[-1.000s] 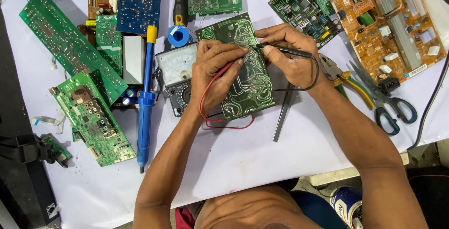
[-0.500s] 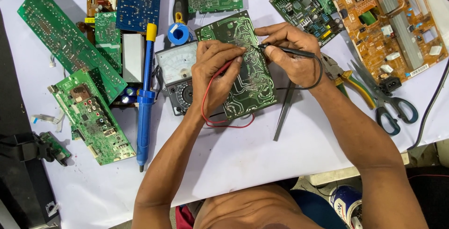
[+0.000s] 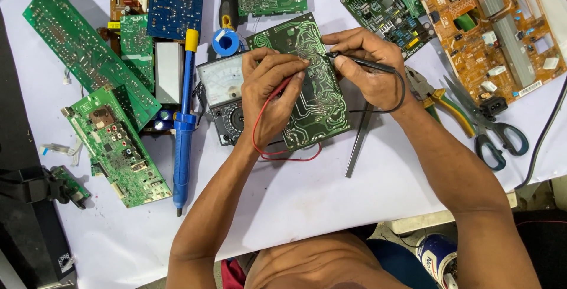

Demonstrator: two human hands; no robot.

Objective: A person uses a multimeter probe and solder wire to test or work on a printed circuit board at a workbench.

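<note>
A green circuit board (image 3: 313, 97) lies solder side up in the middle of the white table. My left hand (image 3: 269, 94) rests on its left part and pinches a red probe, whose red wire (image 3: 283, 154) loops below the board. My right hand (image 3: 366, 67) holds a black probe (image 3: 360, 63) like a pen, its tip on the board's upper middle. An analog multimeter (image 3: 221, 97) sits just left of the board, partly under my left hand.
A blue desoldering pump (image 3: 184, 123) lies left of the meter, beside several green boards (image 3: 115, 144). A blue solder spool (image 3: 225, 42), tweezers (image 3: 357, 144), pliers (image 3: 440, 100), scissors (image 3: 493, 132) and a brown board (image 3: 502, 29) surround the work.
Both hands have shifted slightly on the board; the probe tips sit a little differently. Nothing else has moved.
</note>
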